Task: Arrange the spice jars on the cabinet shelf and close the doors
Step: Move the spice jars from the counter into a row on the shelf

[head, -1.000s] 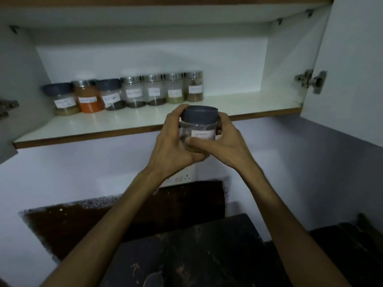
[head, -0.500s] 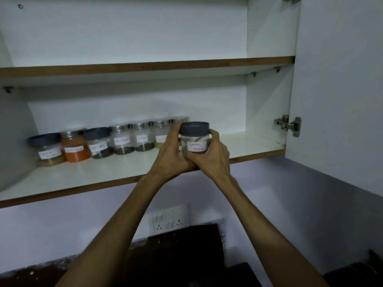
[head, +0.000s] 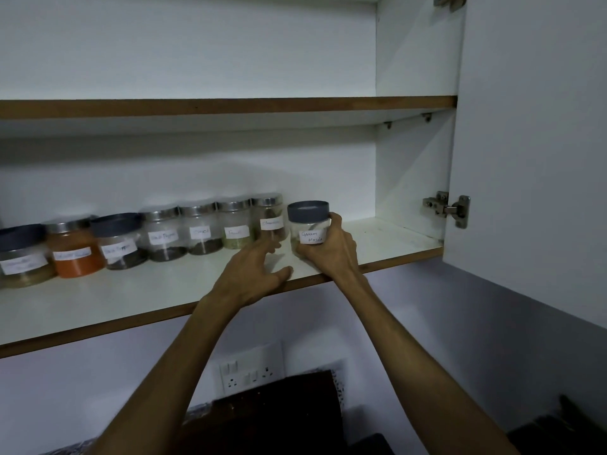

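A clear jar with a grey lid, labelled Garam Masala (head: 308, 221), stands on the lower cabinet shelf (head: 131, 293) at the right end of a row of several labelled spice jars (head: 164, 236). My right hand (head: 331, 247) grips this jar from its right side. My left hand (head: 254, 274) hovers over the shelf's front edge with fingers spread and relaxed, its fingertips near the steel-lidded jar (head: 270, 216) beside the Garam Masala jar. The right cabinet door (head: 532, 159) stands open.
An orange-filled jar (head: 74, 249) and grey-lidded jars sit at the row's left end. The upper shelf (head: 230, 106) shows its brown edge. A door hinge (head: 448, 210) juts from the right wall. Below are a wall socket plate (head: 251, 369) and a dark counter.
The jar went from both hands in front of the shelf onto the shelf at the row's right end. My left hand let go of it and opened. The view tilted upward.
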